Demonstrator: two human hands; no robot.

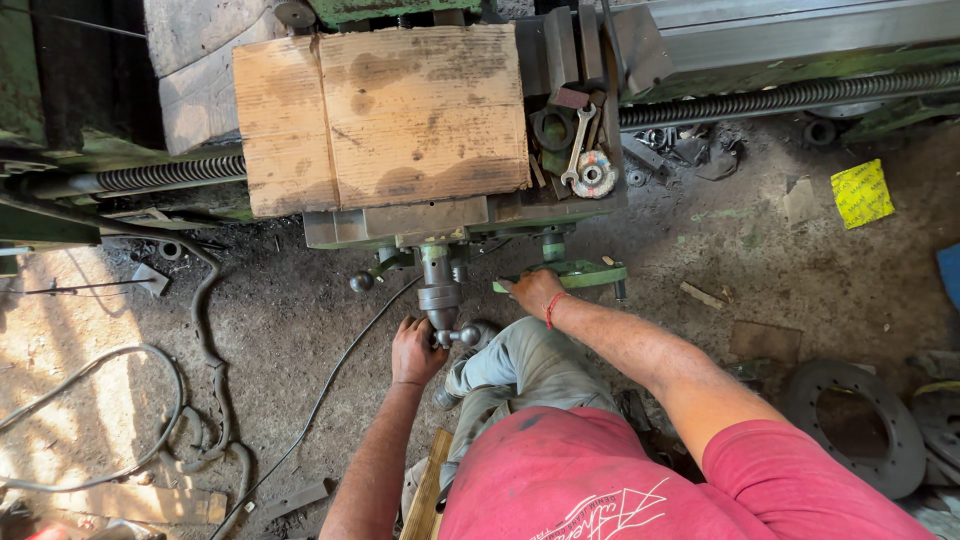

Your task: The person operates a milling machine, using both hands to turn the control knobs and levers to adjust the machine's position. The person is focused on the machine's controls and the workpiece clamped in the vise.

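I look down at a lathe carriage (pixel 420 222) covered by a worn brown cardboard sheet (pixel 385 115). My left hand (pixel 415 350) is closed around the crank handle (pixel 448 330) that hangs below the carriage's metal shaft. My right hand (pixel 535 290) grips the green lever (pixel 580 273) at the carriage's front right; a red thread is tied round that wrist. On the carriage beside the cardboard lie a spanner (pixel 578 140) and a round disc (pixel 594 173).
A long lead screw (pixel 790 97) runs along the lathe bed to the right, another stretch (pixel 165 175) to the left. Hoses and cables (pixel 205 330) trail over the dirty floor at left. A metal ring (pixel 860 420) lies at right, a yellow paper (pixel 862 193) farther back.
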